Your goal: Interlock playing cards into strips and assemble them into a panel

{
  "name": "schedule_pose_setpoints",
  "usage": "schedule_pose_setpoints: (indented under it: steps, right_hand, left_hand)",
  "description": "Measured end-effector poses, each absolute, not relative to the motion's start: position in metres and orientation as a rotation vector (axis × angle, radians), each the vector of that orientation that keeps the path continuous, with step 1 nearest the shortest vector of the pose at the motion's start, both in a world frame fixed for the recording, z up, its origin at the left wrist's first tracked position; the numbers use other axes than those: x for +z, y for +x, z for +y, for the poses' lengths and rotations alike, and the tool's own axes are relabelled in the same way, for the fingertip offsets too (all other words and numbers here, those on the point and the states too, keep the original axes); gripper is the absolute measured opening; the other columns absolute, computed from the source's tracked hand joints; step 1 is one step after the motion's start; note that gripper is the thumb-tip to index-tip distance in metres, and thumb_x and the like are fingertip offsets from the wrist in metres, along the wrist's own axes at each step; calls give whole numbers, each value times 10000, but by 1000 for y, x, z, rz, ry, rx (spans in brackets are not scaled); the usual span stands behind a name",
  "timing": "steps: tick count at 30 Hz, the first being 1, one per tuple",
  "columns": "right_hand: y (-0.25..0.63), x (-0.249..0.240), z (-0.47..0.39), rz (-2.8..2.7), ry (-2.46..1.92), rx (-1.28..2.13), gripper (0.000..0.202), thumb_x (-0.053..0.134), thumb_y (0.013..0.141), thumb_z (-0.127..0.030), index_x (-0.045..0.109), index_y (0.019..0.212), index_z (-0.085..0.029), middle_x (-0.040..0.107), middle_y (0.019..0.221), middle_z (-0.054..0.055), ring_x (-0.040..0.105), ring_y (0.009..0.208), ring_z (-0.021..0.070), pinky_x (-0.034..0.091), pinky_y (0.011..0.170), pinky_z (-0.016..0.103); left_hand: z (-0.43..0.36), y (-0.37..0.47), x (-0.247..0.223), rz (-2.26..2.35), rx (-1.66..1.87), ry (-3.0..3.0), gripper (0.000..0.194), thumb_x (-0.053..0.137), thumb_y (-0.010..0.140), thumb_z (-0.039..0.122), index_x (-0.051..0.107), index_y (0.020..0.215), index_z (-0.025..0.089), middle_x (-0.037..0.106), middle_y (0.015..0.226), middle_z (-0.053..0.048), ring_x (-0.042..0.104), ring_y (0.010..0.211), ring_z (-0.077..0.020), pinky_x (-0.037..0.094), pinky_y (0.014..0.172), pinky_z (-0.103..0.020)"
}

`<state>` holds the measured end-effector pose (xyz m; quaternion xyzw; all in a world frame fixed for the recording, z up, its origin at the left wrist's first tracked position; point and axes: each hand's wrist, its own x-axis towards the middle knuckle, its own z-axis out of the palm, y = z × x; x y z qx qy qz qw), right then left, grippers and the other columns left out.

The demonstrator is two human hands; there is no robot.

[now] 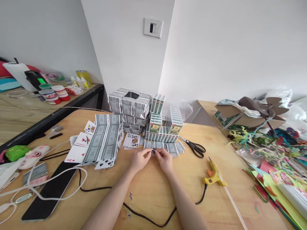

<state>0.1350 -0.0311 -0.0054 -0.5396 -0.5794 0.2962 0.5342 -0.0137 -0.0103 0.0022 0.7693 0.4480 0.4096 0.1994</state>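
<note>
My left hand (139, 159) and my right hand (165, 159) meet over the middle of the table. Both pinch a small playing card (153, 154) by its two sides; the fingers hide much of it. Just beyond them lies a row of grey-backed playing cards (171, 147). Face-up cards (131, 141) are beside that row, to the left. A folded panel of joined cards (102, 139) rests farther left. Behind stands a box-like structure built of cards (129, 107), with a dark opening on top. Stacked green card packs (162, 134) stand to its right.
Black scissors (196, 149) and a yellow glue gun (215, 175) lie to the right, the gun's black cord (148, 219) crossing beneath my forearms. A phone (49, 195) and white cable (57, 198) are at left. Coloured paper (281, 188) and pipe cleaners (249, 137) crowd the right.
</note>
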Motion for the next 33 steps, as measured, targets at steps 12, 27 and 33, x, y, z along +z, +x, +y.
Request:
schedule_pose_setpoints:
  steps: [12,27,33]
  right_hand:
    - [127,-2,-35,-1461,-1324,626,146,498,772,-322,602,773,-220,686,836,27,649,712,165,531,688,286]
    - [133,-10,-31,-1341,-1390,731,206,537,744,-301,562,923,-202,679,872,43,651,771,180,531,696,305]
    - [133,-13,-33,-1419,-1470,636,219,499,770,-287,590,952,-206,684,839,47,653,722,183,533,677,316]
  left_hand:
    - [-11,-6,3,1344,1154,2095,206,527,741,197,652,902,227,696,779,1,622,626,-123,483,605,-229]
    - [-10,-12,6,1327,1115,2032,232,500,733,161,627,919,218,683,833,4,615,710,-118,474,684,-217]
    - [-7,-11,8,1254,1109,2022,119,498,787,268,597,809,205,662,778,5,598,702,-120,465,658,-223]
